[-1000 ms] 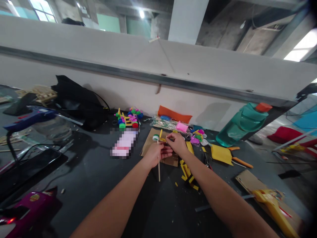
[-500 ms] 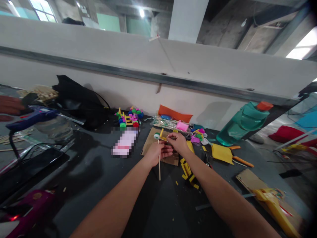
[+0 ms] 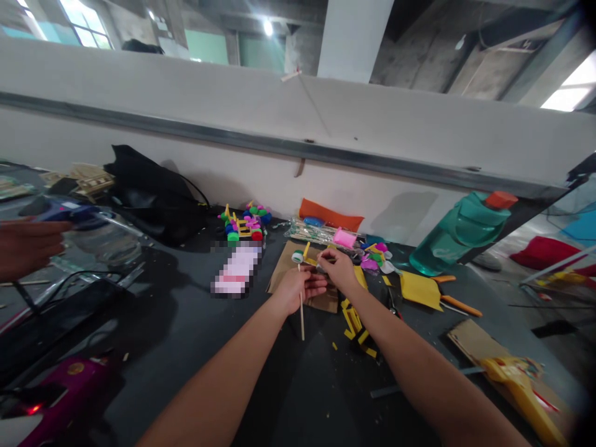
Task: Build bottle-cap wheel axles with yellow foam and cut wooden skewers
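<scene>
Over a piece of brown cardboard, my left hand grips a thin wooden stick, which hangs down past the palm. Its other fingers lie partly curled toward the right. A white and green bottle cap shows just above this hand; whether it is joined to the stick I cannot tell. Beside it, my right hand pinches something small, mostly hidden by the fingertips. A yellow strip stands just past the hands. Cut yellow pieces lie below my right wrist.
At left, another person's hand holds a blue glue gun. A colourful cap model and a blurred-out phone-like rectangle are left of the cardboard. A teal bottle, orange-handled scissors and yellow glue gun are at right.
The other person's hand and the blue glue gun have shifted at the left edge. My hands keep nearly the same pose, with the right fingertips slightly moved. The whole view has shifted a little.
</scene>
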A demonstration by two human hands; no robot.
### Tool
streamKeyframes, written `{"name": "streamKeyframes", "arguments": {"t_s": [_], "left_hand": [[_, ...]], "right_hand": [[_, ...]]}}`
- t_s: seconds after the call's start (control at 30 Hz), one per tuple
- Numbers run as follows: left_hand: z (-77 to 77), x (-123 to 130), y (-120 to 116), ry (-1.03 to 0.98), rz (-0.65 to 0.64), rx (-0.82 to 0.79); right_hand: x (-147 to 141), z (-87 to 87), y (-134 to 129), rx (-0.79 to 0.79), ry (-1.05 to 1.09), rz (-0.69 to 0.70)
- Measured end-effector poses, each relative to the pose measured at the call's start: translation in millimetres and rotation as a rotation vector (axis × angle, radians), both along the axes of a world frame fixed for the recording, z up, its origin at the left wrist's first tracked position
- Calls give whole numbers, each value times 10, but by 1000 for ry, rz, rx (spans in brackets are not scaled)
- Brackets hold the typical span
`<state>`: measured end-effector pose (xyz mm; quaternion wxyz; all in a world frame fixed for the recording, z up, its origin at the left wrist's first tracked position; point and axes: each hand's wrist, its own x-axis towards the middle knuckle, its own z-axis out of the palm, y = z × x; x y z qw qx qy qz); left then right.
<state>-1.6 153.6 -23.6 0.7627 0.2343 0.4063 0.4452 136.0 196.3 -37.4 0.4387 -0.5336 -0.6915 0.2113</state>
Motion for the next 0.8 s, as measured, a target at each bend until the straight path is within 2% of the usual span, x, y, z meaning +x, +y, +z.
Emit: {"name": "streamKeyframes", "arguments": {"t_s": [0.2, 0.37, 0.8], "left_hand": [[-1, 2, -8, -8, 4, 2], [17, 7, -12, 2, 3, -3], [78, 18, -41, 28, -9, 3]], "right_hand": [[23, -35, 25, 45, 42, -38], [21, -52, 33, 69, 67, -16], [10, 31, -19, 111, -99, 33]]}}
